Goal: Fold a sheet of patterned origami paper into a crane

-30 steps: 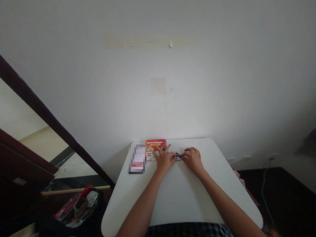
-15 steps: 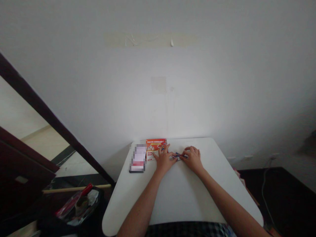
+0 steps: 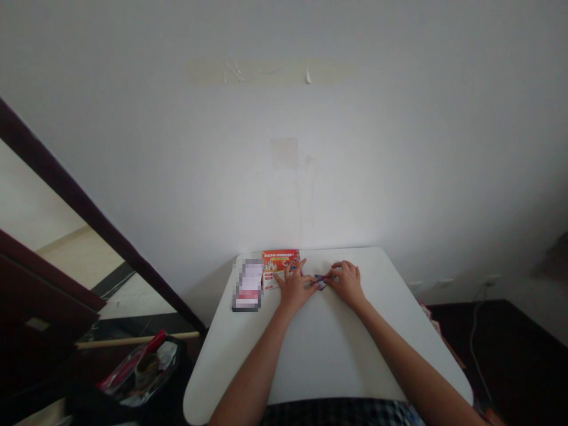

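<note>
The small blue piece (image 3: 320,280) is located near the far edge of the white table (image 3: 331,349), between the two hands. Its dark band runs roughly crosswise, from one set of fingertips to the other; a pale, dark-edged part below narrows to a corner pointing toward the person. Both ends are covered by fingers, so the full outline cannot be told.

The left hand (image 3: 293,290) pinches the left end between thumb and forefinger; its remaining fingers are spread, lying over the lower right part of the printed leaflet (image 3: 281,260). The right hand (image 3: 348,284) is partly closed, thumb and forefinger pinched at the right end, the other fingers bent above.

The piece appears thin and flat-sided, like folded paper; its material cannot be confirmed. The leaflet is flat and rectangular, red above and whitish below. Just left of it lies a phone (image 3: 248,286), dark-edged, its screen blurred. The tabletop is smooth, with rounded near corners. The wall (image 3: 399,154) behind is plain and matte, bearing a yellowish strip mark (image 3: 270,72).
</note>
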Available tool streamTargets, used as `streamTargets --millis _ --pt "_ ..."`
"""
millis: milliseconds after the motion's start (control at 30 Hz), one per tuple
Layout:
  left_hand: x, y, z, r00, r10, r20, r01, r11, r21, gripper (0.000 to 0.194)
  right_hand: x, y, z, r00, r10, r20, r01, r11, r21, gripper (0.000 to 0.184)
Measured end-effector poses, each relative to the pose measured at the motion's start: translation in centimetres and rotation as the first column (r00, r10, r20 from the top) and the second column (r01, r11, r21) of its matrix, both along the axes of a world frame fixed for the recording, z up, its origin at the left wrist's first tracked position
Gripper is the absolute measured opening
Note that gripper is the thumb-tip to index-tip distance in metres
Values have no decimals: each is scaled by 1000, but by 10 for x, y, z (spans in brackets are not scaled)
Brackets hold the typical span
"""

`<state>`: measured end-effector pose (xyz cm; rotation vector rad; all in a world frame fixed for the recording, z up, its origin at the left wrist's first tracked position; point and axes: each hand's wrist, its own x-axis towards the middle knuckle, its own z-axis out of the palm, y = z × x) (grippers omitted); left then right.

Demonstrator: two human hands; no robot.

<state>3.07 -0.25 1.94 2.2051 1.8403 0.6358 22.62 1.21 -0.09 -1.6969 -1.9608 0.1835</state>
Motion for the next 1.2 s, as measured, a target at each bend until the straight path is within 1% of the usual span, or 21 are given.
streamTargets --millis 200,300,433,567,833,967,1100,1200 --pt "-3 -3 4 999 -47 -6 47 999 -11 13 8 16 6 997 73 20 -72 996 -42 12" --pt "-3 -3 6 999 -49 1 49 999 -23 16 10 18 9 991 123 45 -121 991 -53 12" --pt "-3 -3 4 999 -39 2 39 999 -3 22 12 18 10 985 160 56 -159 987 -30 12" --pt "-3 -3 3 1000 -30 -2 30 1000 1 23 11 18 12 979 175 101 -174 985 -12 10" --pt "0 0 5 999 -45 10 46 999 -20 11 10 17 20 969 193 156 -198 980 17 10" --pt "4 3 4 999 -30 23 31 999 -14 14 11 19 19 968 188 165 -200 978 54 13" --pt "9 4 5 1000 -17 -13 16 1000 -19 13 12 21 17 966 191 173 -208 974 86 14" --pt "10 3 5 1000 -7 -21 7 1000 -26 17 10 23 14 968 182 173 -203 972 116 14"
